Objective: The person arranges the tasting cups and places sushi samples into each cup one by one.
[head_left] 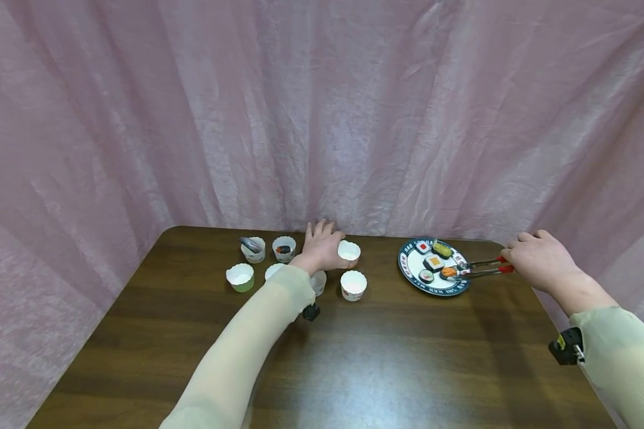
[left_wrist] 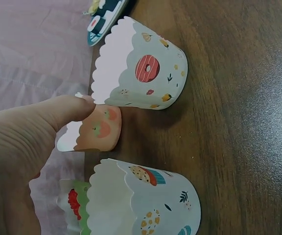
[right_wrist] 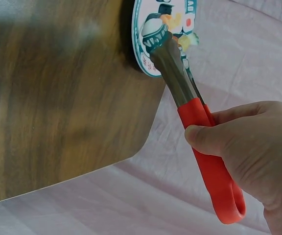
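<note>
My right hand [head_left: 542,262] holds tongs [right_wrist: 207,161] by their red handles. The metal tips of the tongs lie at an orange-topped sushi piece [head_left: 448,272] on the right part of a blue-rimmed plate [head_left: 406,275]. Among paper baking cups, my left hand [head_left: 322,249] reaches out with fingers spread. Its thumb [left_wrist: 75,108] is right at the rim of an orange cup [left_wrist: 99,132] with a fruit print. Closer to the wrist camera stand a white cup [left_wrist: 163,68] with a donut print and another patterned cup [left_wrist: 175,205].
More sushi pieces, including a yellow-topped one [head_left: 442,249], lie on the plate. At the back left, one cup [head_left: 254,256] bears a silvery piece and another [head_left: 284,257] a dark one. A green cup [head_left: 241,285] stands in front of them. Pink curtain [head_left: 322,119] hangs behind the wooden table [head_left: 381,357].
</note>
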`<state>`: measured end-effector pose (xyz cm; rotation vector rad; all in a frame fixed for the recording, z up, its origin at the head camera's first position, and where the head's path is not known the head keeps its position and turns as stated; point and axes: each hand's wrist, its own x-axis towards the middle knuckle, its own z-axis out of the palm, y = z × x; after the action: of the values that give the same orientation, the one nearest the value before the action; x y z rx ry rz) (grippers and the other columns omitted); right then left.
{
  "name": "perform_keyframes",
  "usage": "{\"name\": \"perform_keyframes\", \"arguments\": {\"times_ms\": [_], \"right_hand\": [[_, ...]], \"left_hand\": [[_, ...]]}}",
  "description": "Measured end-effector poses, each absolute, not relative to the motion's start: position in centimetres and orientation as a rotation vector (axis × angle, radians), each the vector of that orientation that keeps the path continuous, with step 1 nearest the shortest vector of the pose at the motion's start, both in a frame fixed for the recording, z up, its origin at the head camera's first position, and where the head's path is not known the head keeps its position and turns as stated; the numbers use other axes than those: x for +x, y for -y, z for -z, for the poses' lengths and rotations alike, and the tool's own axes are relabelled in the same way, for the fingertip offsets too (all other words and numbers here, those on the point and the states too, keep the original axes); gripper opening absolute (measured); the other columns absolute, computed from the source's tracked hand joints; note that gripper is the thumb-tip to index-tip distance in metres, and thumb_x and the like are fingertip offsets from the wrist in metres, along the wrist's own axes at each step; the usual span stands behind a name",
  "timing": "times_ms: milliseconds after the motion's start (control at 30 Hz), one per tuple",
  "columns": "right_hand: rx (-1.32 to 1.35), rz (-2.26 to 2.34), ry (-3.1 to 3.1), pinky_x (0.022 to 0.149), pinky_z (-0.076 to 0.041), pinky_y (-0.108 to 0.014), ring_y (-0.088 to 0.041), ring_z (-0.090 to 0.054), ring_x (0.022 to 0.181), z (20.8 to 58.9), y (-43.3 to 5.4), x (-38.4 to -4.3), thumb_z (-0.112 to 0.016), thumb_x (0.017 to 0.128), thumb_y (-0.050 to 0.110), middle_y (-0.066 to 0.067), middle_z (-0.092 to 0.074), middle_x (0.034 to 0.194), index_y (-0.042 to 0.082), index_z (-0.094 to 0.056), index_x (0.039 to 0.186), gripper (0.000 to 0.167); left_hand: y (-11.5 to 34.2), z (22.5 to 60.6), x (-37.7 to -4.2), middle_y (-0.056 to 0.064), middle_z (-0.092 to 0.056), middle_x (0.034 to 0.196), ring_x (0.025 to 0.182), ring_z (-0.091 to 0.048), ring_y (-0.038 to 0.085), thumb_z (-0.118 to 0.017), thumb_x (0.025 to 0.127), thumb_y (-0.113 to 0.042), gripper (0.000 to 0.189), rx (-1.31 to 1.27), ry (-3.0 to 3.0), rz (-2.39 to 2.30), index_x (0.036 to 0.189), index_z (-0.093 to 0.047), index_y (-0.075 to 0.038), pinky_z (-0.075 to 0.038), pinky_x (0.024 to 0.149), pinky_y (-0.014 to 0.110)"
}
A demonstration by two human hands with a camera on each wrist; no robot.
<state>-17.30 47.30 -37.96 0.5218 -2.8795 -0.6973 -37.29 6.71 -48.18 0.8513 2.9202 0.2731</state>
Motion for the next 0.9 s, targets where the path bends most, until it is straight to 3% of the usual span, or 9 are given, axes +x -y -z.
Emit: {"name": "perform_keyframes", "arguments": {"times_ms": [400,667,900], "right_hand": [[0.480,0.676,2.846,0.071,-0.040,-0.046,-0.031,-0.058,0.086,37.4,-47.5,-16.1,-0.085,0.074,-0.001,-0.005,-0.071,0.094,0.011,-0.077,0.096,0.027],[0.531,0.612,2.734,0.066,-0.038,-0.047,-0.028,-0.053,0.075,35.9,-46.7,-16.4,-0.085,0.069,-0.001,0.001,-0.062,0.077,0.016,-0.069,0.082,0.026],[0.546,0.652,2.743,0.077,-0.044,-0.051,-0.032,-0.058,0.089,34.4,-43.1,-17.9,-0.084,0.076,-0.002,-0.003,-0.071,0.095,0.013,-0.075,0.100,0.029]], "left_hand": [[-6.8,48.5,-37.5,0.012,-0.021,0.167,0.155,-0.002,0.036,-0.069,0.083,-0.070,0.084,0.854,-2.907,-0.231,0.149,-0.053,-0.020,0.004,0.119,0.064],[-6.6,48.0,-37.1,0.013,-0.024,0.166,0.155,-0.005,0.037,-0.069,0.083,-0.070,0.080,0.851,-2.921,-0.234,0.145,-0.057,-0.021,0.001,0.120,0.063],[-6.5,47.6,-36.7,0.011,-0.025,0.166,0.155,-0.006,0.037,-0.072,0.083,-0.068,0.074,0.873,-2.915,-0.232,0.139,-0.060,-0.021,0.001,0.120,0.063]]}}
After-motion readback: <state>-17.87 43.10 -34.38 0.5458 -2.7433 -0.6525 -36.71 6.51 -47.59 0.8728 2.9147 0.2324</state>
